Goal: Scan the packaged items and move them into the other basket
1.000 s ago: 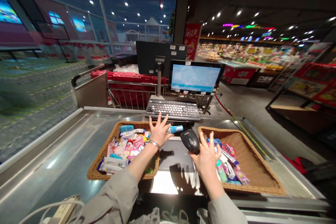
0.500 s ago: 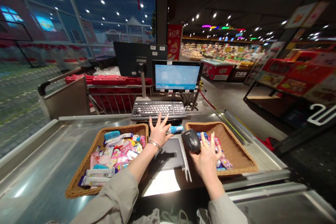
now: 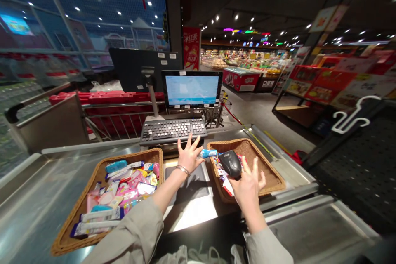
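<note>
My left hand (image 3: 188,159) pinches a small blue-and-white packaged item (image 3: 209,154), its exact kind unclear, while the other fingers are spread. The item's far end reaches over the left rim of the right wicker basket (image 3: 274,178). Above that same basket, my right hand (image 3: 248,189) grips a black handheld barcode scanner (image 3: 230,163), with several fingers stretched outward. Under the scanner lie colourful packets, partly hidden. To the left, another wicker basket (image 3: 160,161) holds many small packaged goods (image 3: 133,185) in pink, white and blue.
Behind my hands are a black keyboard (image 3: 173,129) and a lit monitor (image 3: 192,89). A grey flat panel (image 3: 198,181) lies between the baskets on the metal counter (image 3: 27,202). White hooks (image 3: 352,119) hang at the right, near a red display shelf (image 3: 318,80).
The view has turned to the right. My left hand has brought the blue-and-white item to the right basket's rim, and the scanner now sits farther over that basket.
</note>
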